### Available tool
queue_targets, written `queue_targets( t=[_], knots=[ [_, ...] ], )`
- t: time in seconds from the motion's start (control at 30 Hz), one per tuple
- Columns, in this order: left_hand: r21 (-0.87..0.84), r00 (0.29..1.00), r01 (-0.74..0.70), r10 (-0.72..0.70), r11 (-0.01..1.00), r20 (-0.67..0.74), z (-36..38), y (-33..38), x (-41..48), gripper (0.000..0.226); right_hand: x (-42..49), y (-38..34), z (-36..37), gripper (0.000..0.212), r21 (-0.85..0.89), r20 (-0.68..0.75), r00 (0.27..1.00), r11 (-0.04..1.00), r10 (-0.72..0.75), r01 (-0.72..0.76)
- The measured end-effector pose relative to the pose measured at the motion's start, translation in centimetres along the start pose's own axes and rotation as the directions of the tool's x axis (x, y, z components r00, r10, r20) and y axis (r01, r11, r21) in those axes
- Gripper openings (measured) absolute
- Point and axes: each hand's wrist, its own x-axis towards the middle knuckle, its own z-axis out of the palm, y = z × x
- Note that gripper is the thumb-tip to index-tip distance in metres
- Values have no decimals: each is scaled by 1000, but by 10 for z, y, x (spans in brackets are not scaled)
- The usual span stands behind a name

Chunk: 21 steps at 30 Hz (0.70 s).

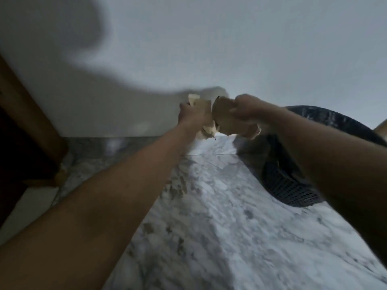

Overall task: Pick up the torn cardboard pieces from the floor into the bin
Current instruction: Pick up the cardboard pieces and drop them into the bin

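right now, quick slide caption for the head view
Left hand and right hand each grip torn cardboard pieces above the marble floor, beside the black mesh bin.

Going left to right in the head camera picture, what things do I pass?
Wooden frame → left hand, gripping the left cardboard piece → right cardboard piece, gripped by the right hand → black mesh bin.

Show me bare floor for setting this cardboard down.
Marble floor lies bare between the forearms, bordered by the wall ahead and the mesh bin at right. Crowded where left hand and right hand grip cardboard pieces.
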Motion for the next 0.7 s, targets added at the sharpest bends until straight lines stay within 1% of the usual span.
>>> queue_targets(
  t=[0.03, 0.07, 0.1, 0.17, 0.2, 0.27, 0.3, 0.33, 0.37, 0.43, 0.47, 0.5, 0.53, 0.57, 0.6, 0.63, 0.67, 0.7],
  knots=[
    [-27, 999, -36, 37, 999, 31, 15, 18, -3, 65, -1, 13, -30, 36, 8, 12, 999, 999, 31, -31],
    [-53, 995, -65, 69, 996, 68, 33, 35, -10, 60, -7, 27, -58, 34, 42, 33, 997, 997, 65, -67],
    [-78, 989, -75, 85, 994, 124, 50, 50, -18, 47, -13, 45, -84, 32, 73, 59, 993, 991, 103, -108],
    [-142, 964, -76, 109, 987, 244, 89, 69, -34, 15, -30, 85, -123, 26, 155, 92, 978, 968, 185, -197],
    [-156, 952, -65, 108, 986, 287, 109, 75, -42, 9, -38, 108, -134, 23, 186, 91, 970, 953, 226, -239],
    [-151, 937, -40, 89, 988, 337, 145, 81, -57, 17, -52, 149, -143, 25, 237, 48, 953, 924, 299, -301],
    [-143, 933, -27, 76, 989, 352, 164, 80, -62, 17, -57, 172, -142, 29, 266, 21, 939, 904, 343, -336],
    [-126, 933, -16, 60, 992, 354, 183, 76, -61, 9, -61, 192, -140, 30, 303, 4, 923, 880, 384, -367],
    [-101, 929, -3, 40, 995, 369, 198, 74, -64, 8, -66, 208, -136, 30, 346, -7, 907, 852, 421, -393],
    [-9, 917, 9, -4, 1000, 399, 229, 61, -54, 55, -73, 235, -132, 33, 421, 0, 877, 796, 480, -435],
    [33, 906, -4, -10, 999, 424, 245, 52, -45, 70, -76, 245, -131, 36, 444, 15, 861, 769, 508, -461],
    [88, 889, -24, -19, 996, 457, 256, 47, -43, 75, -78, 255, -128, 37, 478, 25, 848, 738, 530, -476],
    [157, 870, -73, -14, 985, 493, 259, 49, -51, 72, -81, 261, -125, 33, 515, 38, 839, 709, 542, -481],
    [247, 855, -165, 13, 955, 519, 258, 52, -62, 62, -83, 268, -119, 28, 537, 61, 833, 685, 550, -492],
    [360, 845, -294, 65, 885, 531, 259, 51, -66, 51, -84, 276, -113, 27, 520, 76, 823, 682, 563, -514],
    [468, 838, -421, 136, 777, 528, 260, 48, -67, 46, -84, 286, -106, 32, 458, 74, 813, 705, 578, -542],
    [537, 828, -506, 204, 675, 523, 261, 43, -64, 47, -86, 292, -99, 39, 387, 32, 807, 737, 590, -554],
    [587, 813, -563, 260, 581, 522, 258, 41, -65, 49, -88, 300, -94, 45, 340, -52, 807, 770, 588, -540]
  ],
)
